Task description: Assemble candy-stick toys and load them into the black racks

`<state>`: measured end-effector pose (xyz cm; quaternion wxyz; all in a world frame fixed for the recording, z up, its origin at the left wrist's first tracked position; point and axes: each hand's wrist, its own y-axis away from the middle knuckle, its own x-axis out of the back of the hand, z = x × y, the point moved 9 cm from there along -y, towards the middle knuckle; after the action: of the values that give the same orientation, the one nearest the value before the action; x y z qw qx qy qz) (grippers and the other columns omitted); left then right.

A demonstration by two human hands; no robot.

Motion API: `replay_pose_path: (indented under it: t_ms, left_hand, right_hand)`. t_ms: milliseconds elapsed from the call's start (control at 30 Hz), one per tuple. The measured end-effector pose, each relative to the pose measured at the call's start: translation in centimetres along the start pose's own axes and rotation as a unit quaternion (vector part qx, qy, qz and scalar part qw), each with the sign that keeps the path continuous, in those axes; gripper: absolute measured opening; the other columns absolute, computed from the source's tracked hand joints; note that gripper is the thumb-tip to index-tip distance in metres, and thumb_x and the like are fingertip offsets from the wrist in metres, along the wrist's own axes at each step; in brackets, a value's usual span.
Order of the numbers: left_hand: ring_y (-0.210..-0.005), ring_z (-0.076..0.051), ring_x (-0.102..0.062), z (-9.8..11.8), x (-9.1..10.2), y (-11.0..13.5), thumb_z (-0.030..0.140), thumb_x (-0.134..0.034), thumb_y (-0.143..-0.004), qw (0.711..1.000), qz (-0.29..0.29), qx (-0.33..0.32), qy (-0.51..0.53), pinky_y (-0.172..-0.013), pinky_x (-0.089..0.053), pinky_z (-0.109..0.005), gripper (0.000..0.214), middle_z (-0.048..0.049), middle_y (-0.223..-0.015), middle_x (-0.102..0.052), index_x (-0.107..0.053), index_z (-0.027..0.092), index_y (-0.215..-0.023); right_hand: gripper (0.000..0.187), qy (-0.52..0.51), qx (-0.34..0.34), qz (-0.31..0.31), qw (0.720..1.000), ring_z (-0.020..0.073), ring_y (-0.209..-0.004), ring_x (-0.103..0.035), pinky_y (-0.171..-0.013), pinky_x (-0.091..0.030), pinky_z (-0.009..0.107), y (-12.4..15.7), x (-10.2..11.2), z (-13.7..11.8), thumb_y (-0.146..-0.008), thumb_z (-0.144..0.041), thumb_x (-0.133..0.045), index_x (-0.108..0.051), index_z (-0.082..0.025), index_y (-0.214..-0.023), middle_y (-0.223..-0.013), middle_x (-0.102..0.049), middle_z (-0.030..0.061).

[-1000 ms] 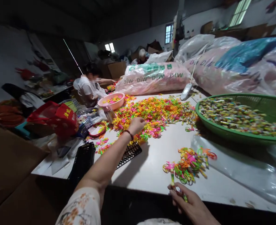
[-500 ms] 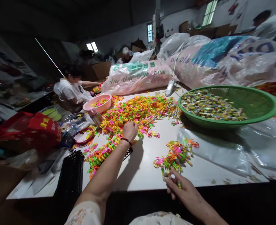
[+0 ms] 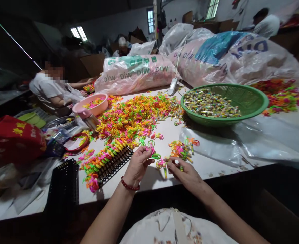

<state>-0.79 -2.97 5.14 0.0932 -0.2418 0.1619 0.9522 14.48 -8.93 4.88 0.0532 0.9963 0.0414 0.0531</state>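
My left hand (image 3: 138, 163), with a beaded bracelet at the wrist, pinches small pink and green plastic pieces (image 3: 155, 155) with ring shapes. Close beside it, my right hand (image 3: 183, 172) is closed on small yellow-green tubes; one tube (image 3: 165, 172) hangs below a pink and yellow ring piece at its fingertips. Just beyond the right hand lies a small pile of tubes fitted with coloured pieces (image 3: 179, 149). A black slotted rack (image 3: 117, 164), lined with coloured pieces along its far side, rests left of my left hand. A large heap of loose plastic pieces (image 3: 131, 117) spreads behind.
A green basket (image 3: 225, 119) of patterned tubes stands at the right, near clear plastic bags (image 3: 210, 145). At the left are a pink bowl (image 3: 100, 107), a red bag (image 3: 19, 137) and another black rack (image 3: 63, 184). Big filled sacks (image 3: 139, 76) line the back. A co-worker (image 3: 50, 88) sits at far left.
My left hand has come back from the heap to beside the right hand, now with pink and green pieces. The right hand has risen slightly with its tubes. The camera view has shifted.
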Motion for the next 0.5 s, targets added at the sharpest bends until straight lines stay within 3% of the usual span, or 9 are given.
replay_pose_path:
  t_ms: [100,233,400,500]
  left_hand:
    - [-0.086,-0.011,-0.060,-0.4,-0.6,0.6,0.017,-0.078,-0.066,0.998,-0.027,-0.054,-0.010,-0.078,-0.050,-0.024,0.022,-0.0018,-0.094,-0.062,-0.061,0.017,-0.080]
    - [-0.108,-0.015,-0.055,-0.6,-0.7,1.0,0.010,-0.074,-0.064,0.992,-0.029,-0.116,-0.040,-0.094,-0.043,-0.025,0.014,-0.0030,-0.112,-0.060,-0.065,0.016,-0.073]
    - [-0.094,-0.017,-0.060,-2.4,-1.7,1.8,0.016,-0.068,-0.069,0.997,-0.052,-0.048,-0.007,-0.083,-0.046,-0.027,0.004,-0.0069,-0.101,-0.065,-0.069,0.013,-0.072]
    - [-0.082,-0.013,-0.061,-3.1,-1.6,2.0,0.023,-0.072,-0.073,0.999,-0.014,-0.038,0.000,-0.077,-0.047,-0.025,0.013,-0.0052,-0.090,-0.067,-0.068,0.013,-0.079]
  right_hand:
    - [0.042,-0.019,-0.002,0.024,1.000,0.0099,-0.054,-0.044,-0.049,-0.034,0.022,0.2,0.5,0.0,-0.088,-0.056,-0.054,-0.057,-0.019,-0.106,-0.066,-0.055,-0.0029]
    - [0.033,0.022,0.005,0.018,1.000,0.0103,-0.054,-0.046,-0.050,-0.036,0.022,0.6,0.5,-0.2,-0.089,-0.052,-0.053,-0.058,-0.020,-0.094,-0.066,-0.057,-0.0026]
    - [0.024,0.114,0.064,0.002,0.991,0.0154,-0.073,-0.058,-0.066,-0.044,0.025,0.8,0.0,-0.8,-0.091,-0.041,-0.054,-0.064,-0.020,-0.092,-0.082,-0.065,0.0015]
    - [0.020,0.132,0.083,-0.008,0.988,0.0154,-0.072,-0.059,-0.068,-0.045,0.026,0.8,-0.6,-0.8,-0.090,-0.034,-0.052,-0.066,-0.020,-0.095,-0.081,-0.066,0.0014]
